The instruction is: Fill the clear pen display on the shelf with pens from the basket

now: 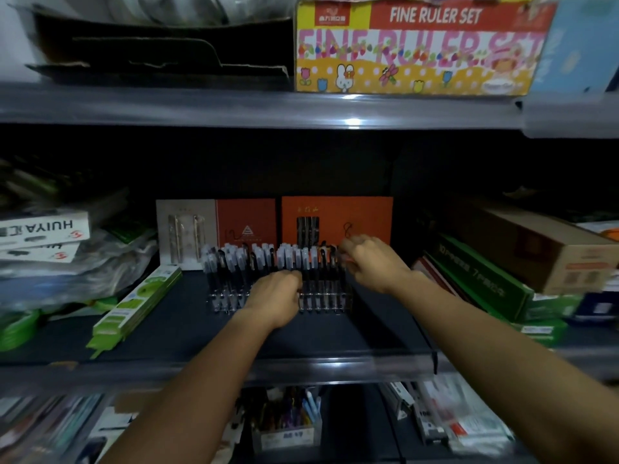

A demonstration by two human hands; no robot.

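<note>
The clear pen display stands on the dark middle shelf, packed with several upright black pens with pale caps. My left hand rests against the display's front middle, fingers curled on it. My right hand is at the display's right end, fingertips pinched at the top of a pen in the last slots. The basket is not in view.
Orange pen boxes stand behind the display. Green flat packs lie to its left, green and brown boxes to its right. A ruler set box sits on the shelf above. More pens fill a tub below.
</note>
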